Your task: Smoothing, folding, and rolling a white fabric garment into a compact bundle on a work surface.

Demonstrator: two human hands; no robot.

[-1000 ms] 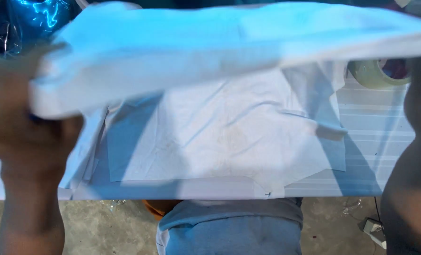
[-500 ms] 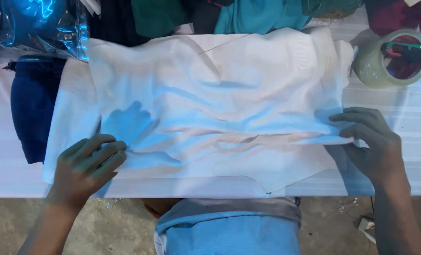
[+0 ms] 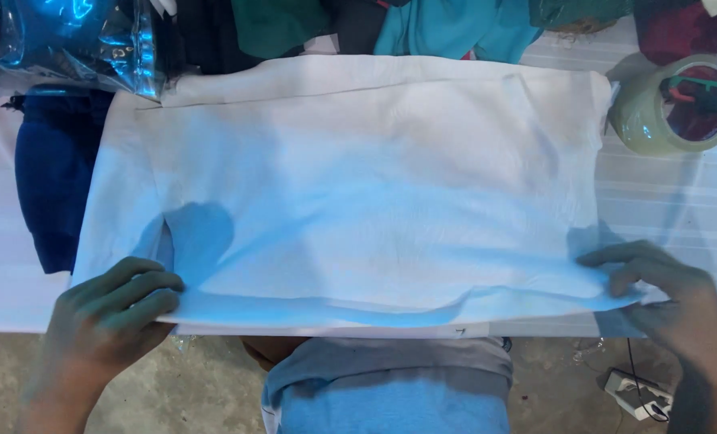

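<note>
White cloth (image 3: 374, 185) lies spread flat along the table's (image 3: 680, 201) near edge; my left hand (image 3: 109, 309) and right hand (image 3: 664, 293) each pinch a near corner. Tape roll (image 3: 672, 104) sits right, dark blue garment (image 3: 49, 185) left, coloured clothes (image 3: 455, 24) crowd the far edge.

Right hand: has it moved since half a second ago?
Yes. The right hand has slid down toward the table's near edge, further from the tape roll, still gripping the white cloth at its near corner.
</note>
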